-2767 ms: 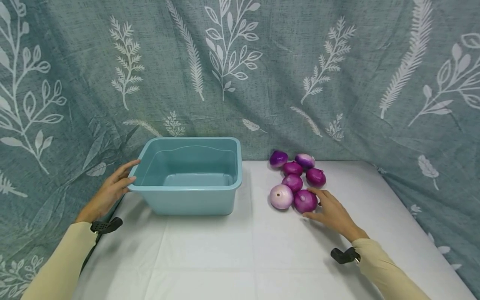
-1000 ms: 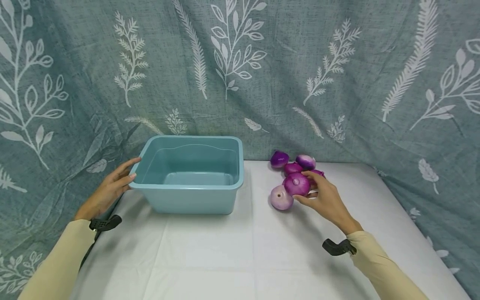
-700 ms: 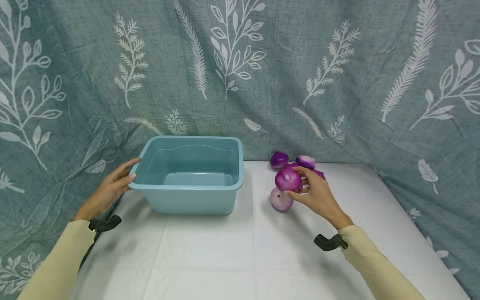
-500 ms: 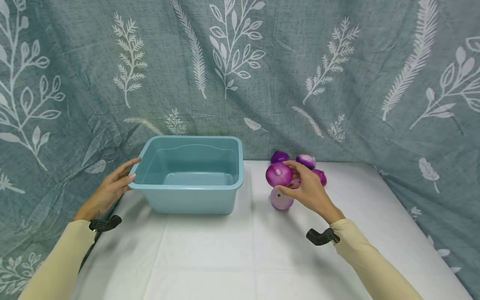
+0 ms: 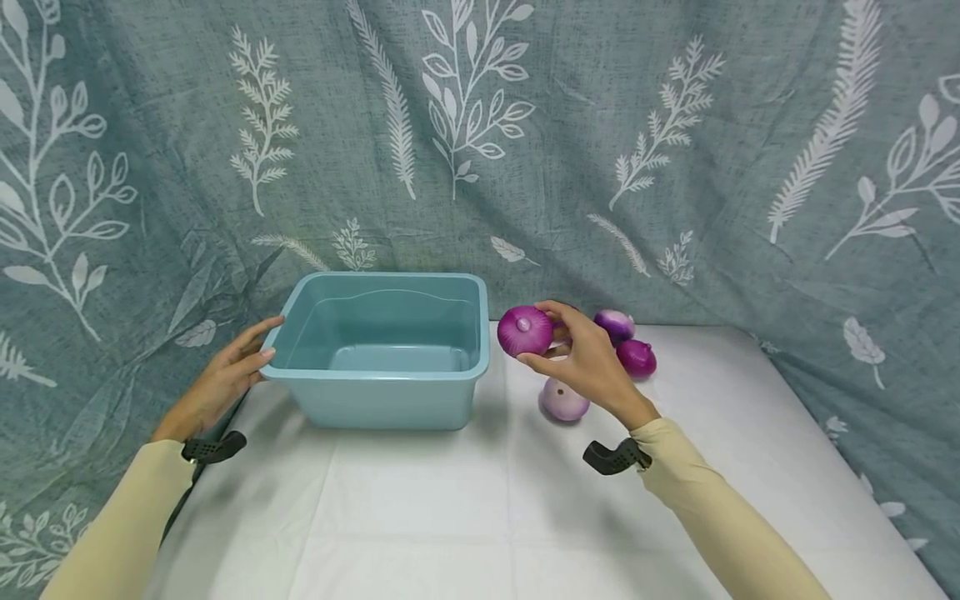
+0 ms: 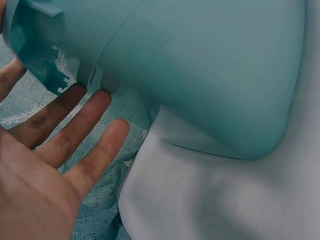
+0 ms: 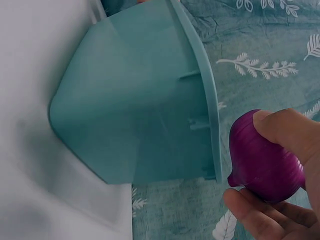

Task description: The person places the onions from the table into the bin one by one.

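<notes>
In the head view my right hand (image 5: 588,358) pinches a purple onion (image 5: 525,331) between thumb and fingers, above the table beside the tub's right rim. The right wrist view shows the onion (image 7: 262,157) with its pointed tip near the tub's rim. A light blue plastic tub (image 5: 375,402) stands on the table. At its left rim rests my left hand (image 5: 225,379); in the left wrist view its fingers (image 6: 97,152) are extended beside the tub wall. A pale pink-white onion (image 5: 565,402) lies below my right hand.
Behind my right hand lie a purple-and-white onion (image 5: 615,323) and a dark purple onion (image 5: 636,358), with others partly hidden by the hand. A white cloth (image 5: 420,500) covers the table. A patterned green curtain (image 5: 555,167) hangs behind and along the sides.
My right hand has grasped the purple onion from the front of the group, lifted it, and carried it left toward the tub. The left hand has stayed at the tub's rim.
</notes>
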The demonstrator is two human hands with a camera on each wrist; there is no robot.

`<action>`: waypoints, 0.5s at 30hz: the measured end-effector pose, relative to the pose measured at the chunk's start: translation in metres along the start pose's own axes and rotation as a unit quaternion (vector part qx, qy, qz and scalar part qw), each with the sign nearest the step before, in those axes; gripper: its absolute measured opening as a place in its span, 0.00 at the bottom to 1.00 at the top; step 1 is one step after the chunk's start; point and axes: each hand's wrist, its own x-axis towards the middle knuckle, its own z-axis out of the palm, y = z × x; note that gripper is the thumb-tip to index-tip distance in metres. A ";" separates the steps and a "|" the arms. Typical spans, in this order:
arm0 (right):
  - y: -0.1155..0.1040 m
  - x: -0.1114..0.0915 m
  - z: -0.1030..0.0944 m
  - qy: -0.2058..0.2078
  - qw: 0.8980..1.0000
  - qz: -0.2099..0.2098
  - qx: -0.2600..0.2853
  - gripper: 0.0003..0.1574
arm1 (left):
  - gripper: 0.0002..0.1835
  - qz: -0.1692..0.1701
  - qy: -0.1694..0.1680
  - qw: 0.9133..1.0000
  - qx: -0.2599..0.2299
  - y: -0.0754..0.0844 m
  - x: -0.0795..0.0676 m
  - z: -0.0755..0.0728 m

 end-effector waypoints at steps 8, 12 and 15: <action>-0.019 0.014 0.015 -0.009 1.000 0.001 0.016 0.49 | 0.31 0.002 -0.001 1.000 0.003 0.001 0.000 -0.001; -0.026 0.019 0.025 -0.019 0.999 0.002 0.045 0.49 | 0.31 0.001 0.001 1.000 0.001 0.000 0.001 -0.001; -0.028 0.021 0.033 -0.029 0.998 0.001 0.056 0.48 | 0.31 0.000 0.001 1.000 -0.002 -0.002 0.002 -0.001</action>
